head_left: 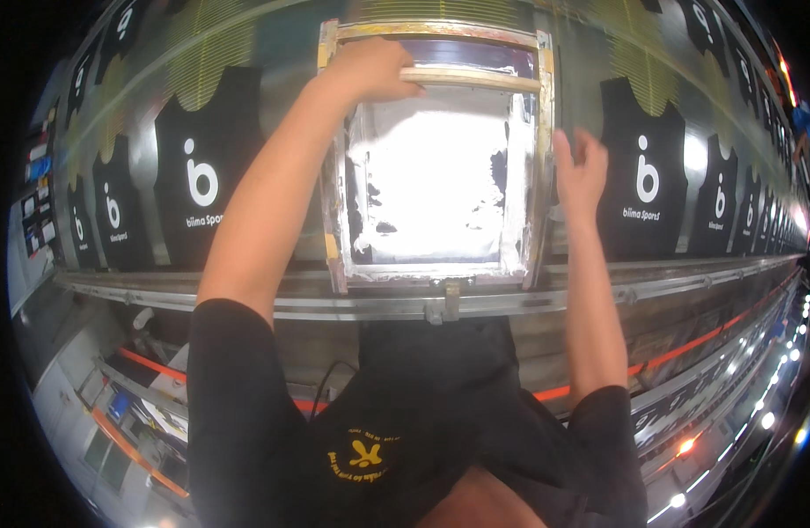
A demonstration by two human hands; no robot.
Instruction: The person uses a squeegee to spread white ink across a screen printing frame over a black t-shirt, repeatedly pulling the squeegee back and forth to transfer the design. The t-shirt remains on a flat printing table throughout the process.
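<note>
A screen printing frame (544, 176) lies in front of me, its mesh and inner edges smeared with thick white ink (431, 167). Across its far end rests a squeegee (475, 79) with a pale wooden bar. My left hand (374, 70) is closed around the squeegee's left end, the arm reaching over the frame's left side. Just outside the frame's right edge, my right hand (584, 172) hangs with fingers apart and nothing visible in it. Whatever lies beneath the frame is hidden.
Black sleeveless garment pieces with white prints lie left (202, 167) and right (647, 172) of the frame, in a long row along the table. A metal rail (370, 306) with a clamp (445, 302) runs along the near edge. Beyond it is an orange bar (686, 348).
</note>
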